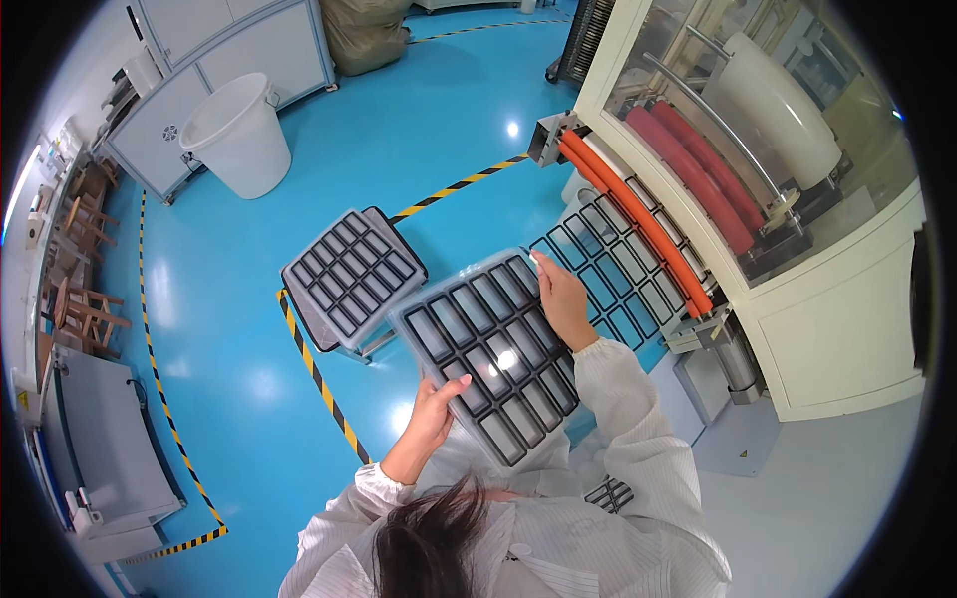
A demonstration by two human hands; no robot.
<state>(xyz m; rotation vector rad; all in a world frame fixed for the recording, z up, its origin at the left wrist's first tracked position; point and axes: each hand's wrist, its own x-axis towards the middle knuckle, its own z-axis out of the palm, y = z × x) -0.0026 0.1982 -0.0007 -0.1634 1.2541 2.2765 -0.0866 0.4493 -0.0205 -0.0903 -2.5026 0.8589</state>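
A clear sheet (500, 361) printed with rows of black rectangular frames is held tilted in front of my body; its edge looks thick, so it may be a stack of sheets. My left hand (431, 414) grips its left edge with the thumb on top. At the upper right edge, my right hand (563, 302) closes on it, thumb up. Beyond my right hand, a web of similar framed film (610, 274) hangs from orange rollers (638, 221). A stack of framed sheets (356, 271) lies on a small stand to the left.
A cream machine (827, 349) with red rollers (693, 174) behind a clear cover stands on the right. Far left are a white bin (239, 140) and grey cabinets (259, 45). Yellow-black tape (319, 374) marks the blue floor. Wooden stools (90, 304) line the left wall.
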